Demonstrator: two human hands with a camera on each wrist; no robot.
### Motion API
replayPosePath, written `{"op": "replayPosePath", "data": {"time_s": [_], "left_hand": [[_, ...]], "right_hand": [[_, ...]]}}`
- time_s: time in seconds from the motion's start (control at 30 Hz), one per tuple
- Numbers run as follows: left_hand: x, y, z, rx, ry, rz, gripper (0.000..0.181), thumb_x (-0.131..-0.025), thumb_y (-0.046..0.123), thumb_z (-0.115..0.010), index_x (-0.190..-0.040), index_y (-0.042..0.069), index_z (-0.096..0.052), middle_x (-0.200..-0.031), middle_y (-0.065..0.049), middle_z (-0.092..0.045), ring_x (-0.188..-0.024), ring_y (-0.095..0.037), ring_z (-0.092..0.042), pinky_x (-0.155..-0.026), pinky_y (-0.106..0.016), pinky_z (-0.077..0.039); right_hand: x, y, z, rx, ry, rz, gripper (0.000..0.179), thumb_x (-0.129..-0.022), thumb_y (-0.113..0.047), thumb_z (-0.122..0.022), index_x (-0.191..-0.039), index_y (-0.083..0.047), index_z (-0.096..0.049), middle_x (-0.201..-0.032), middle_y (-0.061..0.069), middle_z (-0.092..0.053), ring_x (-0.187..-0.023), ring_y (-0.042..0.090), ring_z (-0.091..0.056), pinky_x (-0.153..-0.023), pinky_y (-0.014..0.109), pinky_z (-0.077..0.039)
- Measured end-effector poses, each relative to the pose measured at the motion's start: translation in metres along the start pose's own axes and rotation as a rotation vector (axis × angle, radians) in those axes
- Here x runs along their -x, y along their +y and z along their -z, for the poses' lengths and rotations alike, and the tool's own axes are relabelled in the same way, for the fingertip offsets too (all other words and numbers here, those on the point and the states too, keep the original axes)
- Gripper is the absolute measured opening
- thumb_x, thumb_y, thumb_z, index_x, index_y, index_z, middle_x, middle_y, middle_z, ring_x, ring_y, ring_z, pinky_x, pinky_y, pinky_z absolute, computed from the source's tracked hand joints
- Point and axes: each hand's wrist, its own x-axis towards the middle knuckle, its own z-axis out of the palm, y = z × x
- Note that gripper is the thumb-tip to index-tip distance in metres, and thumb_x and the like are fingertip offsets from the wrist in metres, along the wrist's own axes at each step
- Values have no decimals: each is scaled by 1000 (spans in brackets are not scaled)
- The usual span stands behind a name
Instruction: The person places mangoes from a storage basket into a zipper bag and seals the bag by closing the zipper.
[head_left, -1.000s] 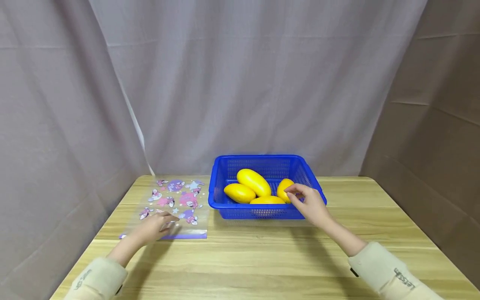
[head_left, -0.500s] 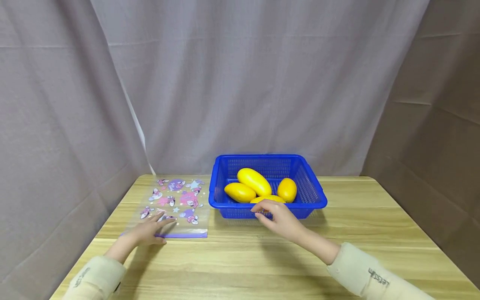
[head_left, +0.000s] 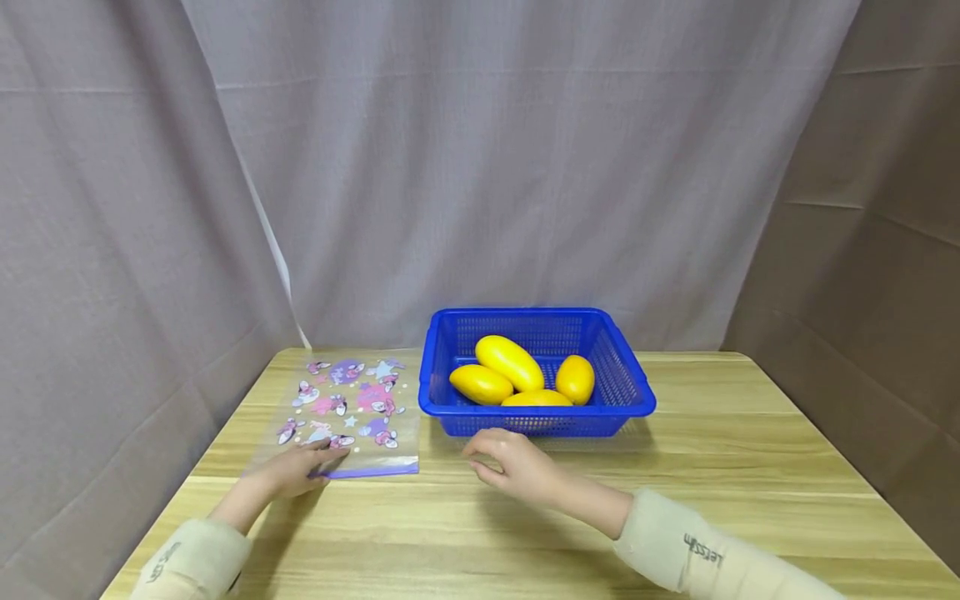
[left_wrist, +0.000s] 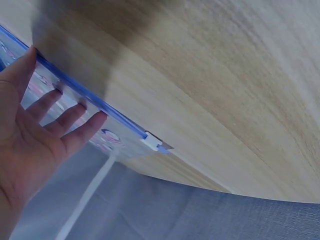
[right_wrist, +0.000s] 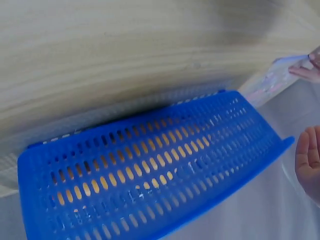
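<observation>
A clear zip bag [head_left: 367,454] printed with pink and purple cartoon figures lies flat at the table's left. My left hand [head_left: 296,471] rests on its near edge. In the left wrist view the fingers of the left hand [left_wrist: 37,125] spread over the bag, with the thumb at the purple zip edge and a white slider [left_wrist: 151,141] beyond. My right hand [head_left: 517,467] hovers in front of the blue basket [head_left: 536,411], fingers loosely curled with nothing in them. Several yellow mangoes [head_left: 510,362] lie inside the basket; its front wall partly hides the nearest one.
The wooden table [head_left: 465,542] extends in front of the basket and to its right. A grey curtain [head_left: 525,167] hangs behind and along both sides. The bag's right edge lies close to the basket's left side.
My right hand has moved left and toward me, from over the basket's right mango to in front of the basket. The left hand has settled lower, onto the bag's zip edge.
</observation>
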Motion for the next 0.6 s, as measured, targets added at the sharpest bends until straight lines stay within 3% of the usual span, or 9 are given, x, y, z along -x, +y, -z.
{"op": "replayPosePath", "data": {"time_s": [0.23,0.43,0.53,0.6], "left_hand": [[1,6,-2,-91,89,-51,48,-77,12,-73,-123,4,-59,-118,-36,-56,-85,-47,-64,-79,-57,-52],[2,9,-2,-141,119,-93,45,-78,15,-72,-120,4,-61,-112,-28,-62,-63,-20,-61,-67,-42,-56],[1,10,0,-127,128,-125,32,-80,11,-69,-111,2,-66,-104,-20,-67,-67,-19,-63,-68,-38,-57],[0,10,2,-121,145,-144,16,-81,9,-68,-96,4,-69,-90,-9,-71,-67,-15,-63,-65,-32,-56]], "right_hand": [[-3,-4,-12,33,-65,22,10,-86,-7,-64,-96,-7,-67,-93,1,-69,-89,15,-64,-84,25,-54],[-9,-11,-21,60,-140,35,10,-87,-10,-63,-96,-8,-66,-92,0,-68,-88,12,-64,-83,21,-52],[-13,-14,-24,85,-158,64,9,-87,-10,-63,-96,-8,-66,-91,0,-68,-87,11,-63,-82,19,-52],[-16,-15,-26,106,-158,82,9,-87,-10,-63,-96,-9,-66,-90,-1,-68,-86,11,-63,-82,18,-52]]}}
